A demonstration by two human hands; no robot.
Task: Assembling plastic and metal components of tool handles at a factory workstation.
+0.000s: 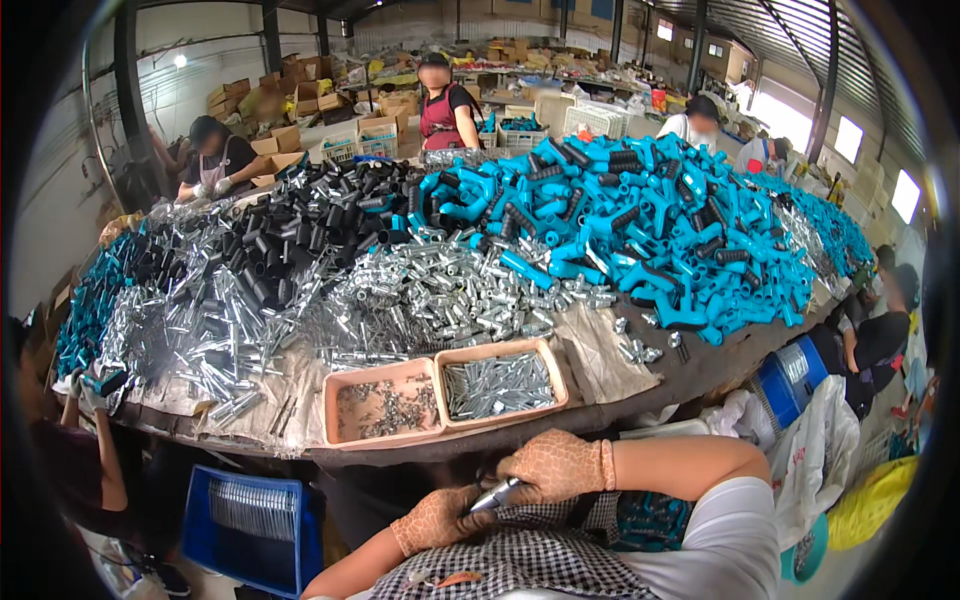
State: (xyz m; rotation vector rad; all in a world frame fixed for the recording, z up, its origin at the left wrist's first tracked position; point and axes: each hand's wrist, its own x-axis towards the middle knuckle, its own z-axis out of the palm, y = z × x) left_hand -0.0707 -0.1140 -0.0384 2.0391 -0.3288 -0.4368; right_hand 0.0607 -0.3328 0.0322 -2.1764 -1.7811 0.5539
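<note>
Both my hands wear tan patterned gloves and are close together in front of my checked apron, below the table edge. A shiny silver metal cylinder (497,494) lies between them. My left hand (440,518) is closed around its lower end, and my right hand (555,466) grips the upper end. What the fingers do underneath is hidden. Just beyond my hands, on the table, stand two pinkish trays side by side. Small metal bits lie scattered in the left tray (331,410); slim silver pins fill much of the right tray (556,378).
Heaped on the table are teal plastic housings (640,220), black sleeves (300,215) and silver metal parts (450,290). A blue crate (205,520) stands low at left. White sacks (815,440) and a blue basket (790,375) are at right. Several co-workers surround the table.
</note>
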